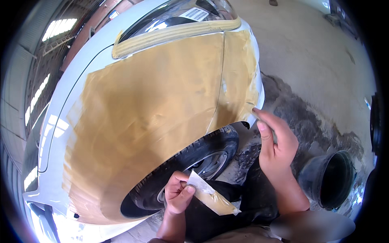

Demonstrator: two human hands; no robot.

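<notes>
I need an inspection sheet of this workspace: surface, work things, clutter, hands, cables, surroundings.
Surface: car panel broadly coated tan, streaky, with a seam toward the right.
Work things: pale flat sheet with tan material on it; tan tape along the window's lower edge.
Clutter: dark bucket on the floor, right.
Left hand: pinches the sheet's upper end.
Right hand: fingertips near the panel's right edge; whether it holds anything is unclear.
Cables: nothing seen.
Surroundings: wheel below the panel; dark floor patch at right.
</notes>
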